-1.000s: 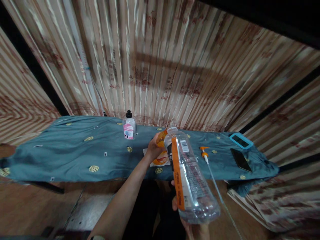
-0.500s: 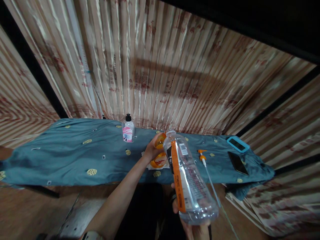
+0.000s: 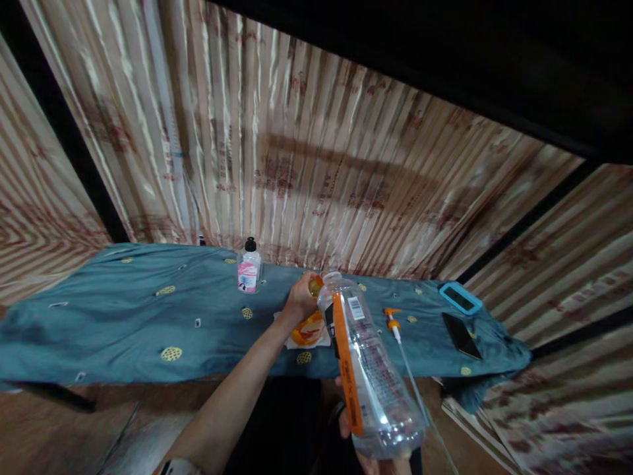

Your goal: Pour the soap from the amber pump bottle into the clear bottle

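My right hand [image 3: 383, 462] is closed around the bottom end of a large clear plastic bottle [image 3: 376, 369] with an orange and black label. The bottle is tilted, its uncapped mouth pointing away from me beside my left hand. My left hand [image 3: 302, 295] is wrapped round the upper part of an orange see-through container [image 3: 309, 330], close to the bottle's mouth. Fingers and the bottle partly hide this container, so its full shape cannot be made out. White paper or cloth [image 3: 291, 343] lies under it. Right of the bottle lies an orange pump head with a long tube [image 3: 394, 324].
A small clear bottle with a black cap and pink label [image 3: 248, 270] stands left of my hands. A blue-framed device [image 3: 459, 298] and a dark phone [image 3: 461, 335] lie at the right. Teal patterned cloth [image 3: 123, 316] covers the table; a striped curtain [image 3: 297, 165] hangs behind.
The view has shifted, so the table sits slightly lower in the picture. My left hand has come a little higher around the orange container. The large bottle stays tilted in my right hand.
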`<state>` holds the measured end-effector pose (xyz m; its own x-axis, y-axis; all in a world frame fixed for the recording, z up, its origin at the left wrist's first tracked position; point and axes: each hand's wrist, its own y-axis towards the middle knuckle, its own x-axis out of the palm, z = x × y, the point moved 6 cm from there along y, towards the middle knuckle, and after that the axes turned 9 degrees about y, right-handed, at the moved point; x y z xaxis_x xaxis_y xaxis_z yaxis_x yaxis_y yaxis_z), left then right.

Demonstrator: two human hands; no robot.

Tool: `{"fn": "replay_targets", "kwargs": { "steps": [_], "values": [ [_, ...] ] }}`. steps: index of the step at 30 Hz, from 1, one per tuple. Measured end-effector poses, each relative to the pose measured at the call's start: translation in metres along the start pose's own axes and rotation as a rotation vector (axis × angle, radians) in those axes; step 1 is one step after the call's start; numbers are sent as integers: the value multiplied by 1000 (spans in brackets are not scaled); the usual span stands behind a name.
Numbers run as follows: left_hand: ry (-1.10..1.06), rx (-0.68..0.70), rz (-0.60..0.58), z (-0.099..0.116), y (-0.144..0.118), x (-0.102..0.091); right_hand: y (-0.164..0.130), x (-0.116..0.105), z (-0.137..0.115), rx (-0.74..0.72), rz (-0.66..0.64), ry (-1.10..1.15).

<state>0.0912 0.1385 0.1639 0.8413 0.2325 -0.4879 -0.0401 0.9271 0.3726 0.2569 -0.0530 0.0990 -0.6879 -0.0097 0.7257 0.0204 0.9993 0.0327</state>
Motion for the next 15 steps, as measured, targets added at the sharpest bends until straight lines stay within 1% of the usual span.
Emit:
{"fn": "replay_targets", "kwargs": {
  "steps": [4,7,10,15],
  "values": [
    [-14,-24,29,0,0,2,1,-15,7,-27,1,22],
    [-58,-47,44,-1,-3,2,0,-20,14,27,-12,30],
    [-103,-63,55,-3,-6,4,1,-22,17,69,-24,43],
    [-172,-67,65,-10,-6,8,4,-18,15,67,-44,70]
  ]
}}
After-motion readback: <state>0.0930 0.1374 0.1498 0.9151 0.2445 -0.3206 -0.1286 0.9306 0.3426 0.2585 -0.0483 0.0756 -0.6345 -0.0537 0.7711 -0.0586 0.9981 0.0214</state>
